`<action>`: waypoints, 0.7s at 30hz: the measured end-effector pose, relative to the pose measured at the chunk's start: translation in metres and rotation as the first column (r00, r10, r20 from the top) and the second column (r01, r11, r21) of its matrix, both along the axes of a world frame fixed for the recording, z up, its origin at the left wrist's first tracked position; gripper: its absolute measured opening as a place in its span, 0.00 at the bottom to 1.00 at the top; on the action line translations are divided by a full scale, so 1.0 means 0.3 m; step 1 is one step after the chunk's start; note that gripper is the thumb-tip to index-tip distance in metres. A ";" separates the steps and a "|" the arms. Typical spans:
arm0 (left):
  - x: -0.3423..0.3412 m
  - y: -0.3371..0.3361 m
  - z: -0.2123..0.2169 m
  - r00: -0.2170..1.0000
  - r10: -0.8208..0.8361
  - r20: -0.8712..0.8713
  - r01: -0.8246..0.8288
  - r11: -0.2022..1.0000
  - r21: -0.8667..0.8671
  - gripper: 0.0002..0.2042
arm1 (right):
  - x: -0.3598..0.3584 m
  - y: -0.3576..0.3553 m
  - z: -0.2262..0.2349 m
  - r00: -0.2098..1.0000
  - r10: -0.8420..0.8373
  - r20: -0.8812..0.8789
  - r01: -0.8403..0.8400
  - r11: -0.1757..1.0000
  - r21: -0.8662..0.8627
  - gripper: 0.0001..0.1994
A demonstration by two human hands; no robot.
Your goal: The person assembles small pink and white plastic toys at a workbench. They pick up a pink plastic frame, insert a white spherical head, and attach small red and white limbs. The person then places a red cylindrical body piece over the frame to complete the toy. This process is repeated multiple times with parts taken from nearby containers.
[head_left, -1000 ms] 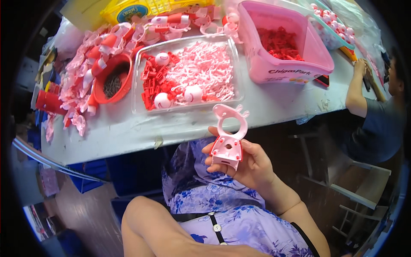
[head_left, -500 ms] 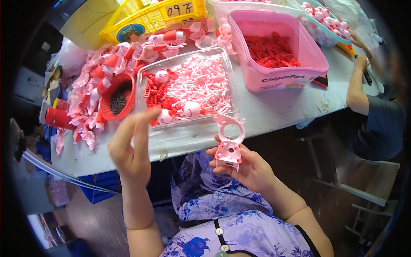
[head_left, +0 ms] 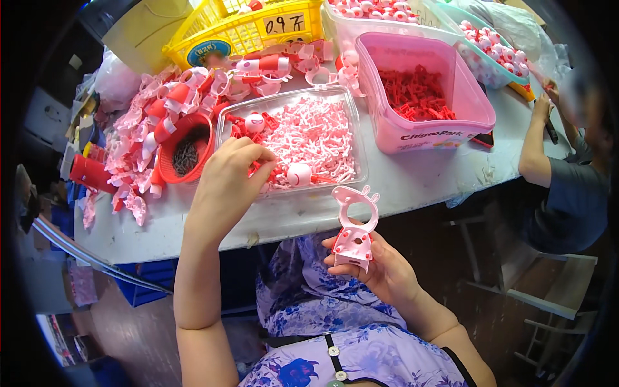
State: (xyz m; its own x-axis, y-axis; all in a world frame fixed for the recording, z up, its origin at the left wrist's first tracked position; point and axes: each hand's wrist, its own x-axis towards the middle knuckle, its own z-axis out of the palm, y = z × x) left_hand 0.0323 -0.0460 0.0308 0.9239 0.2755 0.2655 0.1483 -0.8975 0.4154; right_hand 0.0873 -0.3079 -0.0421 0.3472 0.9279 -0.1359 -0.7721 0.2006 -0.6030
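Partway imo: right hand (head_left: pixel 390 267) fingers pinch the pink frame (head_left: pixel 352 248), red pegs (head_left: pixel 346 235) in, ring (head_left: pixel 374 215) empty; left hand (head_left: pixel 227 177) fingers curl over the clear tray (head_left: pixel 325 188), grip unclear.

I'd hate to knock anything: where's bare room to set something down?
Bare table lies between the pink tub and the front edge, and in front of the red basket. Crowded: the clear tray by the left hand, and the pink-and-red heap by the yellow basket.

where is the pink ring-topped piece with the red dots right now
In the head view, the pink piece is just right of centre, held in the right hand, below the clear tray in the picture.
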 end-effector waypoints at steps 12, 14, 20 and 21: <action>0.008 0.040 -0.025 0.991 -0.107 -0.085 0.102 0.993 -0.058 0.07 | -0.013 0.019 0.000 0.999 0.033 0.029 -0.032 0.999 -0.039 0.34; 0.006 0.046 -0.029 0.995 -0.072 -0.073 0.063 0.991 -0.120 0.06 | -0.011 0.014 0.002 0.999 0.030 0.030 -0.029 0.999 -0.043 0.34; -0.007 0.046 -0.034 1.000 -0.020 -0.024 0.013 0.965 -0.262 0.05 | -0.012 0.002 0.000 1.000 0.028 0.003 -0.028 0.998 -0.055 0.32; -0.008 0.045 -0.033 0.999 -0.037 -0.017 0.032 0.976 -0.217 0.05 | -0.014 0.003 0.000 1.000 0.030 -0.002 -0.030 0.998 -0.053 0.32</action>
State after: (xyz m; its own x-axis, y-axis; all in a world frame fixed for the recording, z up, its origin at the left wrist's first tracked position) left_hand 0.0299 -0.0326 0.0208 0.9385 0.2925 0.1836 0.1295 -0.7910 0.5980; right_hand 0.0830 -0.3070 -0.0421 0.3188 0.9294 -0.1861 -0.7782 0.1446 -0.6111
